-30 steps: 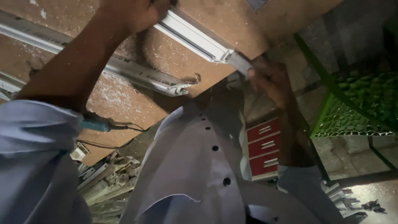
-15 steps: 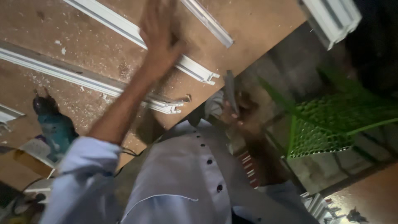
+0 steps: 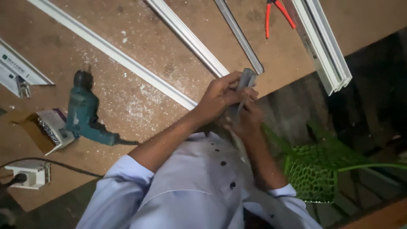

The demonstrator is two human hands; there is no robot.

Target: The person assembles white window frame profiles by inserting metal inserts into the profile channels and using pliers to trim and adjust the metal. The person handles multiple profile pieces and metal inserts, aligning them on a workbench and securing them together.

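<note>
Both my hands meet at the edge of the wooden worktable (image 3: 127,106), in front of my light blue shirt. My left hand (image 3: 220,95) grips a short grey metal profile piece (image 3: 246,79) from the left. My right hand (image 3: 246,121) holds the same piece from below, fingers curled round its lower part. The piece's top end sticks up between my fingers, close to the end of a thin grey strip (image 3: 239,36) lying on the table.
Long white profiles (image 3: 114,53) (image 3: 186,36) (image 3: 324,46) lie across the table. A teal power drill (image 3: 85,112), an open box of screws (image 3: 46,131), a white power socket (image 3: 27,174) and red-handled pliers (image 3: 275,12) are there too. A green plastic lattice crate (image 3: 311,178) stands at the lower right.
My left hand has come back from reaching over the table's profiles and joined my right hand on the grey piece. The view has swung toward the table.
</note>
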